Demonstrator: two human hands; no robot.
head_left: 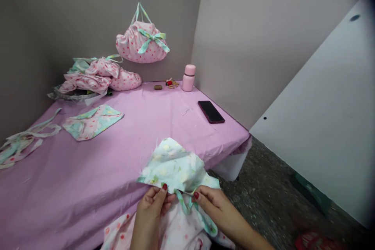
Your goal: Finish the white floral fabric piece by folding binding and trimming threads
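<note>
Near the table's front edge, my left hand is closed, pinching the lower edge of a mint-green floral cloth between thumb and fingers. My right hand is closed in a pinch just right of it, by the same edge. A thin, light sliver shows at its fingertips, too fine to name. Between the hands a narrow mint fabric strap loops down. Below them, pink cloth with red dots spreads out, partly covered by my wrists.
On the pink-covered table lie a folded fabric piece, loose fabric strips, a phone and a pink bottle. Dotted cloth bundles are piled back left. A dotted pouch hangs by the wall.
</note>
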